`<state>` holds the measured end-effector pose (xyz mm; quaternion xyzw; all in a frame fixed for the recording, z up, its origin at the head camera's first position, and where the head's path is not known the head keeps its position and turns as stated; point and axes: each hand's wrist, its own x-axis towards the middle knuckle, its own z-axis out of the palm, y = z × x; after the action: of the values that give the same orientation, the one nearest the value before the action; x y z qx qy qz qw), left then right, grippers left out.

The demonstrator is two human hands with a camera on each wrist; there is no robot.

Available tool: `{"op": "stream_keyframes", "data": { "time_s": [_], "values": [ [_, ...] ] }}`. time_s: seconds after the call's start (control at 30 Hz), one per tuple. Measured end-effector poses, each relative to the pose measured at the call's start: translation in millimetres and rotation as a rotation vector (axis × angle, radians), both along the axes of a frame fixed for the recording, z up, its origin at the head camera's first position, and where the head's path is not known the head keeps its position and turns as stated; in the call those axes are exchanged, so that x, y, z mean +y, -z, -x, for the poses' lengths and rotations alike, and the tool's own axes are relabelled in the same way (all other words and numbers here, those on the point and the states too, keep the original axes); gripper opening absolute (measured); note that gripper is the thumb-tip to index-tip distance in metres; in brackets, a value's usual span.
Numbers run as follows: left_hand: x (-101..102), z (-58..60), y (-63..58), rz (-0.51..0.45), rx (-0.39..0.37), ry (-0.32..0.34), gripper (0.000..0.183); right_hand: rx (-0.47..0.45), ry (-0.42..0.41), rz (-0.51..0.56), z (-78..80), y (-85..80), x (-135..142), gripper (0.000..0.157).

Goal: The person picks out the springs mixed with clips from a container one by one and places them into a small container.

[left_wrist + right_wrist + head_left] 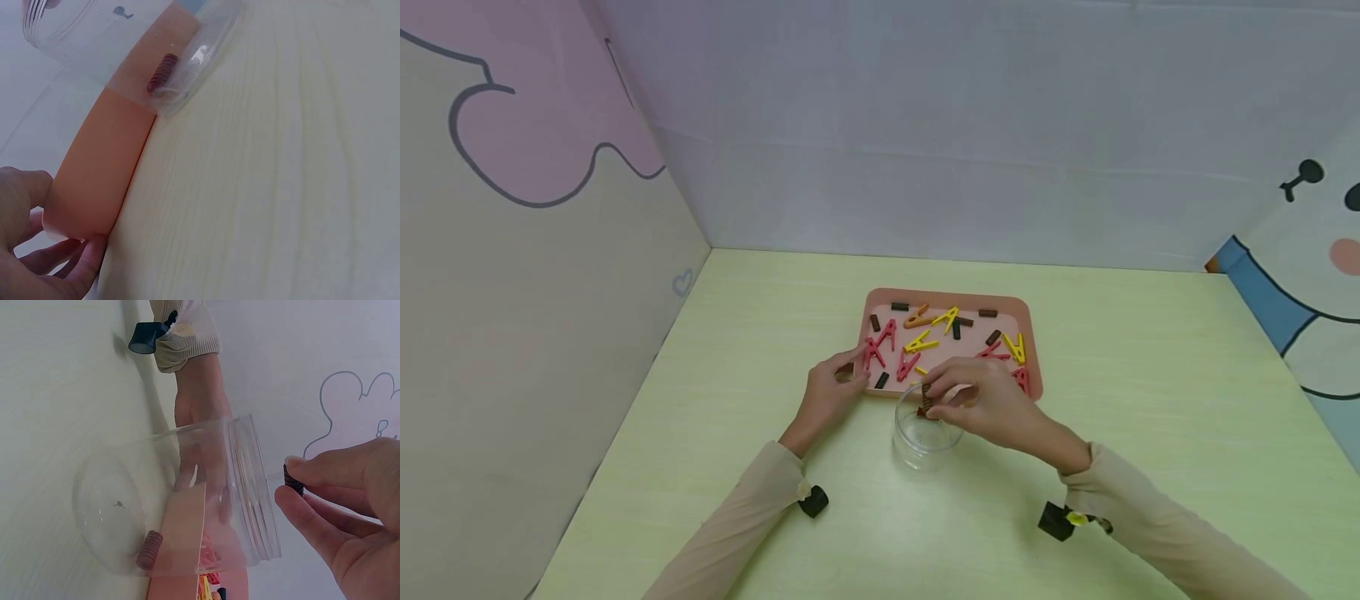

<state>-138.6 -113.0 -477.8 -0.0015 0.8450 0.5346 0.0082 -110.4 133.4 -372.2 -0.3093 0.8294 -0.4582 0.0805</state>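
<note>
Jar of clear plastic [922, 442] holds a reddish ribbed cylinder [150, 550]; above the jar, right hand [988, 403] pinches a dark ribbed cylinder [293, 481]; left of the jar, left hand [831, 392] grips a pink rectangular tray [955, 297].

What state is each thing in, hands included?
Jar: upright, uncovered
Ribbed piece in jar: lying at the bottom
Held ribbed piece: pinched above the jar's mouth
Tray: lying flat, held at one corner
Clips: scattered in the tray
Loose ribbed pieces: scattered among the clips
Left hand: holding the tray
Right hand: pinching a ribbed piece
</note>
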Motion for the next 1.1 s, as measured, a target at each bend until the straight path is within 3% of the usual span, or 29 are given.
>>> {"op": "stream_keyframes", "data": {
  "time_s": [0.37, 1.1],
  "values": [
    [-0.7, -0.1, 0.6, -0.008, 0.016, 0.012, 0.044, -0.023, -0.042, 0.013, -3.3, 6.1, -7.6, 0.013],
    [-2.3, 1.3, 1.3, -0.034, 0.047, 0.019, 0.042, 0.060, -0.103, -0.129, -3.1, 12.0, -17.8, 0.011]
  ]
}}
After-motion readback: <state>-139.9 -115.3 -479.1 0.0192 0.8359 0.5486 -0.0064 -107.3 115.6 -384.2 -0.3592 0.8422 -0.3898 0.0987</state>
